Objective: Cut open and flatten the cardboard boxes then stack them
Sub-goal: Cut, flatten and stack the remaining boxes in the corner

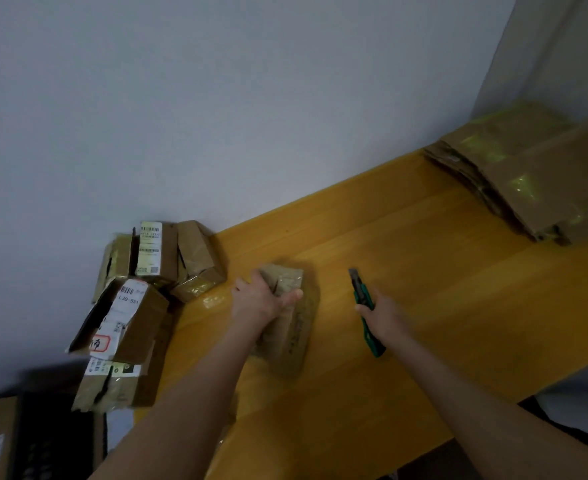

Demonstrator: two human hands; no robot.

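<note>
A plain, matt grey-white wall (216, 98) fills the upper half of the view and meets a pale door frame (545, 57) at the far right. Below it runs the desk (458, 289), a long yellow wooden top with a smooth, faintly grained surface. At its far right end lies a stack of flattened boxes (527, 174), brown corrugated sheets with shiny strips of clear tape, their edges layered one upon another. At the desk's left end, against the wall, stands a heap of unflattened boxes (140, 306), small brown cartons with white barcode labels and wrinkled tape, some tilted and leaning on each other. Near the middle of the desk rests a small box (292, 327), oblong, taped and slightly blurred. The left hand (261, 303) holds it from above, fingers curled over its far end and thumb stretched across the top. The right hand (382, 313), just beside the box and apart from it, grips a green utility knife (363, 296), with its blade end pointing away from the person.
</note>
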